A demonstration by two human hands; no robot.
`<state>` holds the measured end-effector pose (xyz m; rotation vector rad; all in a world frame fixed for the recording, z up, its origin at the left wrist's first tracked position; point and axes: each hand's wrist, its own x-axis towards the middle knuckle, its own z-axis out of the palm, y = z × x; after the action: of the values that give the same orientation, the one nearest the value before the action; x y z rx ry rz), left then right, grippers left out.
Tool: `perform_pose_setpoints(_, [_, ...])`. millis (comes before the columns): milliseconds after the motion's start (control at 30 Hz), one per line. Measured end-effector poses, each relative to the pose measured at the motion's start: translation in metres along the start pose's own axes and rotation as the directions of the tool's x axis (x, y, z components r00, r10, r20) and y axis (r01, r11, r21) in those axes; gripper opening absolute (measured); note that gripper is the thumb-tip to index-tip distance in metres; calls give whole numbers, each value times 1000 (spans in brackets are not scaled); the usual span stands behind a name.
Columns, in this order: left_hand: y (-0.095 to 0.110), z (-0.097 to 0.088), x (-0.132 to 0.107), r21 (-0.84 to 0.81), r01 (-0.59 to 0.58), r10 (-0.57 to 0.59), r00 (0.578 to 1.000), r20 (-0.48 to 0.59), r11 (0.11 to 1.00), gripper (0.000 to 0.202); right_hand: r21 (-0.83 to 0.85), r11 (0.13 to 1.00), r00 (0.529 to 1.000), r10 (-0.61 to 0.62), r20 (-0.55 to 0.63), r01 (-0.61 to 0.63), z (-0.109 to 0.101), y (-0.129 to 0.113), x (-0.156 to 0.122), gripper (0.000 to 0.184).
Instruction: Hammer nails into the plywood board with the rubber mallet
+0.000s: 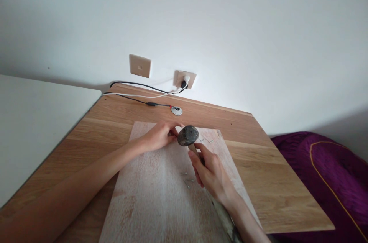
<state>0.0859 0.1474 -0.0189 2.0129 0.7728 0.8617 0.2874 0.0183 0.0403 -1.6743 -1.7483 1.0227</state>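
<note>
My right hand (211, 172) is wrapped round the wooden handle of a hammer (188, 136), whose dark rounded head is raised just above a pale whitewashed board (149, 193). My left hand (159, 135) rests on the far part of that board with its fingers pinched together right beside the hammer head. What they pinch is too small to make out. A few small nails (188, 179) lie loose on the board near my right hand, and others (207, 140) lie near its far edge.
The board lies on a wooden tabletop (273, 181) against a white wall. Black and white cables (143, 95) run from a wall socket (184, 79) to a round grommet (176, 111). A white surface (31, 120) adjoins at left; purple bedding (327, 181) lies at right.
</note>
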Motion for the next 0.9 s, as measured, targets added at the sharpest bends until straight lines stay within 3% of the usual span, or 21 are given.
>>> perform_pose_setpoints(433, [3, -2, 0, -12, -33, 33, 999, 14, 999, 36, -29, 999, 1000, -30, -3, 30, 0, -1, -3, 37])
perform_pose_setpoints(900, [7, -2, -2, 18, -1, 1, 1000, -11, 1000, 42, -7, 1000, 1000, -8, 26, 8, -2, -3, -3, 39])
